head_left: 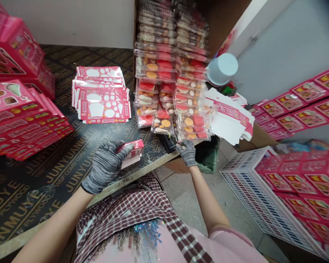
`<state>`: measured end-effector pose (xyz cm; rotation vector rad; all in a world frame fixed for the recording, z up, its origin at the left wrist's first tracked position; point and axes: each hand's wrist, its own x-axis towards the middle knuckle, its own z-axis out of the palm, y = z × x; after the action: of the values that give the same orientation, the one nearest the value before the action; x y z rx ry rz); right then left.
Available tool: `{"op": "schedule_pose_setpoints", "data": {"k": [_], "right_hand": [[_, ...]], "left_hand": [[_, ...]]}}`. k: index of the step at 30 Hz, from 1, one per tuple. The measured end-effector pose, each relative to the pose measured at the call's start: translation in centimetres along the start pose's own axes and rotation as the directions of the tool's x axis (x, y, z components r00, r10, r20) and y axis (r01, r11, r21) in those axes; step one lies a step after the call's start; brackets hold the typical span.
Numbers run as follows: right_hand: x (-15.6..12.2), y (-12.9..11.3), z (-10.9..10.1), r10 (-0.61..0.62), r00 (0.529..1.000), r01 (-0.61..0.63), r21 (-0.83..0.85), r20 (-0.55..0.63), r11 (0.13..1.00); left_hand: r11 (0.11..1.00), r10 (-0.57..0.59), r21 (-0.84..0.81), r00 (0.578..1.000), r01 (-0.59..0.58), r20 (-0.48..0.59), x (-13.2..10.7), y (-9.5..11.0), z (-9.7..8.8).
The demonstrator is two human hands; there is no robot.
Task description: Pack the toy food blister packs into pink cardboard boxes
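Observation:
My left hand (105, 164), in a grey knit glove, is closed round a small pink carton (133, 151) held just above the dark printed table (57, 160) near its front edge. My right hand (186, 151), also gloved, reaches to the foot of a tall stack of clear toy packs (178, 84) with red and orange pieces. Its fingers pinch the edge of the lowest pack (193, 136). A pile of flat pink cartons with white cut-outs (101, 95) lies on the table beyond my left hand.
Finished pink boxes (19, 117) are piled at the left. Loose white and pink flat cartons (230, 118) lie right of the stack, under a white lid (222, 67). A white plastic crate (260, 199) holds pink boxes on the floor at the right. More pink boxes (304, 104) sit behind it.

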<state>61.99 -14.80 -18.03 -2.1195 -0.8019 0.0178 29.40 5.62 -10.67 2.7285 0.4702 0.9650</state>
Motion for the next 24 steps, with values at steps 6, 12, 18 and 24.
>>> {"op": "schedule_pose_setpoints", "data": {"k": [6, 12, 18, 24], "right_hand": [[1.7, 2.2, 1.3, 0.053, 0.977, -0.072, 0.084, 0.207, 0.994], [1.2, 2.8, 1.3, 0.123, 0.986, -0.142, 0.185, 0.112, 0.972], [-2.2, 4.2, 1.8, 0.267, 0.961, -0.275, 0.260, 0.066, 0.925], [-3.2, 3.7, 2.7, 0.308, 0.951, -0.283, 0.317, -0.031, 0.905]], "left_hand": [[0.998, 0.031, 0.062, 0.999, -0.029, -0.026, 0.3, 0.7, 1.3], [0.986, 0.080, 0.151, 0.996, -0.072, -0.048, 0.3, 0.5, 1.3], [0.982, 0.097, 0.166, 0.995, -0.089, -0.039, 0.7, 0.8, 0.7], [0.963, 0.152, 0.231, 0.987, -0.139, -0.041, 1.2, 0.8, 0.7]]}}
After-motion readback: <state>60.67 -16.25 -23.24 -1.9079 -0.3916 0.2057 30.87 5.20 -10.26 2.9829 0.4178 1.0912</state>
